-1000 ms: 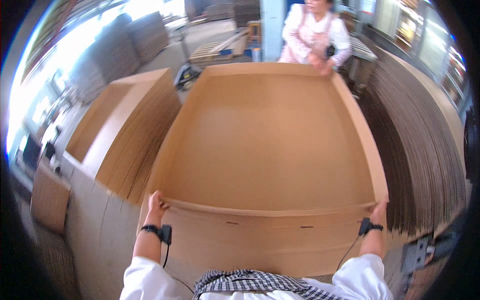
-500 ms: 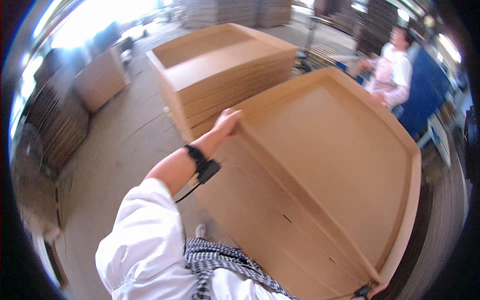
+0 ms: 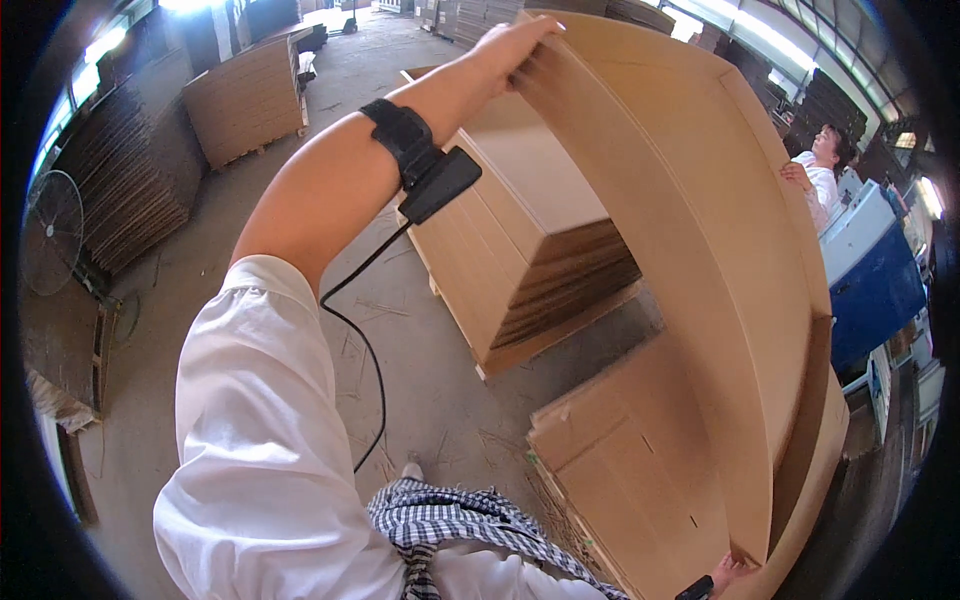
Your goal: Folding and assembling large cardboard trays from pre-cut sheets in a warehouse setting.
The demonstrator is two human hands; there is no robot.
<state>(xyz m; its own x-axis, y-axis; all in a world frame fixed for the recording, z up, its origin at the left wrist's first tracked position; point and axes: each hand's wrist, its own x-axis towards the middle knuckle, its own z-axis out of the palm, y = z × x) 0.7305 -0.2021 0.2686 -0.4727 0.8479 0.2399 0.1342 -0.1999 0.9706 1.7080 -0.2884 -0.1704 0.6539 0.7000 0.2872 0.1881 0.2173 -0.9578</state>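
Note:
A large shallow cardboard tray (image 3: 690, 200) with folded-up walls is held up in front of me, steeply tilted. My left hand (image 3: 520, 48), reaching far forward, is closed on its upper near corner. At the lower edge of the picture, my right hand (image 3: 733, 574) grips the tray's bottom corner, only partly in view. Under it lies a pile of flat cardboard blanks (image 3: 640, 470) with slots cut in them. Beyond my left forearm stands a stack of cardboard trays (image 3: 480, 240). A black strapped device with a cable sits on my left wrist.
Another person (image 3: 822, 175) stands at the far right, one hand by the tray's far edge. Near that person is a blue and white machine (image 3: 880, 280). Piles of cardboard (image 3: 245, 100) and a round fan (image 3: 52, 232) line the left. Scraps litter the concrete floor (image 3: 400, 330).
The tray has been lifted off the flat blanks and tipped up steeply. My left hand has risen and gone forward with its corner. The tray stack now shows beneath my forearm.

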